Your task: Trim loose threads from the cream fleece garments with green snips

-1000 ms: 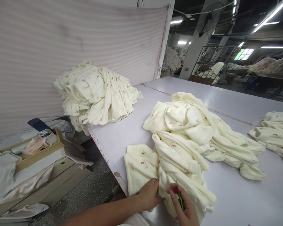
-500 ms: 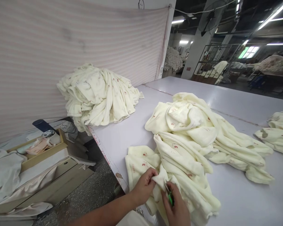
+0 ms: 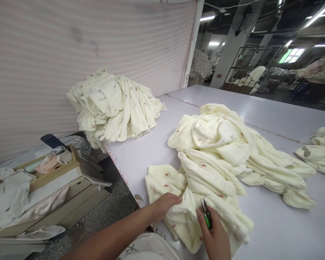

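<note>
Pale yellow garments [image 3: 211,177] with small reddish prints lie crumpled on the table in front of me. My left hand [image 3: 166,205] pinches the cloth of the nearest garment [image 3: 188,209] between thumb and fingers, at the table's near edge. In my right hand [image 3: 214,231] is a pair of thread snips [image 3: 206,215] with green on the handle. Their pointed blades are slightly apart and face away from me, over the cloth. The right-hand fingers wrap round the handle and hide part of it.
A heaped pile of similar garments [image 3: 116,104] rests at the table's far left corner, by a striped curtain [image 3: 92,43]. More garments [image 3: 321,151] lie at the right edge. Left of the table [image 3: 287,231] stands a cabinet with a wooden tray [image 3: 52,171] of cloth and a dark-lidded container.
My right hand with the snips has moved right and away from the pinched cloth. The white bit of cloth held up between my hands has dropped down. My left hand stays on the garment.
</note>
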A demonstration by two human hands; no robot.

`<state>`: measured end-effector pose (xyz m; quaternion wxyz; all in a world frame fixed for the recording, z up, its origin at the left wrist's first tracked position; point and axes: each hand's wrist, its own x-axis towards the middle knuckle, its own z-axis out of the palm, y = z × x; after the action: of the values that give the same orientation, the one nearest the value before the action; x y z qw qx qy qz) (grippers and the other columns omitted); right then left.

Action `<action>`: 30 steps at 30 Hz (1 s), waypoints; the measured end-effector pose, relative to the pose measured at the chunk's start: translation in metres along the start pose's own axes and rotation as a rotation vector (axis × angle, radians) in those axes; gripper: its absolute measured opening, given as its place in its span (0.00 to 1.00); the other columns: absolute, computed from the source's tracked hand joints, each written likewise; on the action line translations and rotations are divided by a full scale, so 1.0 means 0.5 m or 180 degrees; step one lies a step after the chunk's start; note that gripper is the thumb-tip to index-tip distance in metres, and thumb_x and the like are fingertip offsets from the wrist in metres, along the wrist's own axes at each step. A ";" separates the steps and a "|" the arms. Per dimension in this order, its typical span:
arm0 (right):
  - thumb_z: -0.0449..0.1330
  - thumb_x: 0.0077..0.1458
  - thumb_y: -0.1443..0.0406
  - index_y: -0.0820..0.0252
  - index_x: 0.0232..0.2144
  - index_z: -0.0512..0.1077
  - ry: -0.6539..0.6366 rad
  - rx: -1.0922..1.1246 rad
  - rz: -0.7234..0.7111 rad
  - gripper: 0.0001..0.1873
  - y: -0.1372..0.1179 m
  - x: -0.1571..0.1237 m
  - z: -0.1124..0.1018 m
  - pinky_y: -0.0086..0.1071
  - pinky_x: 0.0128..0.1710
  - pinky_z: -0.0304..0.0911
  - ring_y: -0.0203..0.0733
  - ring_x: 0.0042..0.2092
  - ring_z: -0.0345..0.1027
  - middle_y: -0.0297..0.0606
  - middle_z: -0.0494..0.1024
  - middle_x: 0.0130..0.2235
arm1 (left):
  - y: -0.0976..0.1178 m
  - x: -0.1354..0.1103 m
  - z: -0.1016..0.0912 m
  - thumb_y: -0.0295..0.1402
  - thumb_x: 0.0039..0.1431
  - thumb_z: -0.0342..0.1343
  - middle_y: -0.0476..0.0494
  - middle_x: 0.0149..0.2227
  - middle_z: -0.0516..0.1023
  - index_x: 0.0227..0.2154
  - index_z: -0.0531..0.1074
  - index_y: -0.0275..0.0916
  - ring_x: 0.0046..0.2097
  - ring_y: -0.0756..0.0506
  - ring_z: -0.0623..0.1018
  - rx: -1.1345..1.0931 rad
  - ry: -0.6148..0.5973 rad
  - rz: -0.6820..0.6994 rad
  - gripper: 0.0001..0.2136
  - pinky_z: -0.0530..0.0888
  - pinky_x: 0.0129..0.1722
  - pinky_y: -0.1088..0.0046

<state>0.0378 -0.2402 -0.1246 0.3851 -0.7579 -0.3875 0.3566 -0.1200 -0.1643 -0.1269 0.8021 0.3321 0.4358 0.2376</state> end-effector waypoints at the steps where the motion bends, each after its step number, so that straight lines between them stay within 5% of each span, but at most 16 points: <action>1: 0.54 0.42 0.43 0.59 0.41 0.66 0.0091 -0.0097 -0.0089 0.31 0.005 -0.008 -0.002 0.33 0.27 0.63 0.37 0.22 0.63 0.40 0.73 0.37 | 0.000 0.000 -0.001 0.42 0.40 0.60 0.46 0.21 0.72 0.22 0.72 0.32 0.26 0.47 0.70 -0.0012 0.0003 -0.0024 0.15 0.65 0.29 0.71; 6: 0.51 0.44 0.42 0.57 0.33 0.71 0.0008 -0.0167 -0.0587 0.28 0.014 -0.043 -0.004 0.29 0.35 0.62 0.46 0.38 0.70 0.38 0.78 0.35 | -0.002 0.001 -0.002 0.42 0.44 0.56 0.48 0.20 0.71 0.24 0.72 0.33 0.24 0.46 0.69 -0.0011 0.0044 -0.0143 0.14 0.65 0.27 0.70; 14: 0.43 0.50 0.42 0.54 0.38 0.70 -0.0589 -0.0802 -0.0961 0.29 0.033 -0.050 0.041 0.29 0.26 0.62 0.43 0.30 0.73 0.35 0.79 0.32 | 0.000 0.004 0.006 0.37 0.46 0.51 0.53 0.15 0.62 0.17 0.66 0.35 0.19 0.50 0.62 0.0041 0.0139 0.0003 0.10 0.58 0.18 0.76; 20: 0.39 0.53 0.42 0.53 0.34 0.70 -0.0425 -0.1308 -0.1263 0.30 0.026 -0.053 0.057 0.31 0.23 0.60 0.47 0.31 0.73 0.38 0.79 0.33 | 0.012 -0.010 0.018 0.34 0.46 0.53 0.53 0.16 0.64 0.14 0.65 0.35 0.21 0.52 0.61 -0.0060 0.0128 0.0222 0.11 0.56 0.21 0.77; 25: 0.40 0.51 0.42 0.52 0.31 0.70 -0.0739 -0.0838 -0.1013 0.28 0.024 -0.047 0.060 0.31 0.24 0.59 0.46 0.24 0.70 0.33 0.74 0.20 | 0.013 -0.002 0.022 0.32 0.45 0.53 0.51 0.16 0.66 0.17 0.68 0.34 0.22 0.50 0.65 -0.0485 0.0151 -0.0028 0.08 0.61 0.25 0.76; 30: 0.48 0.47 0.43 0.55 0.29 0.67 -0.0364 -0.0023 -0.0528 0.23 0.028 -0.017 0.015 0.29 0.32 0.58 0.41 0.27 0.64 0.31 0.70 0.21 | 0.030 0.004 0.004 0.30 0.43 0.52 0.43 0.21 0.73 0.24 0.71 0.31 0.29 0.45 0.73 -0.0994 0.0024 -0.0397 0.07 0.68 0.35 0.72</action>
<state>0.0321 -0.2507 -0.1380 0.3879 -0.7030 -0.4715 0.3647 -0.1187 -0.1538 -0.1160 0.8555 0.1748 0.4164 0.2534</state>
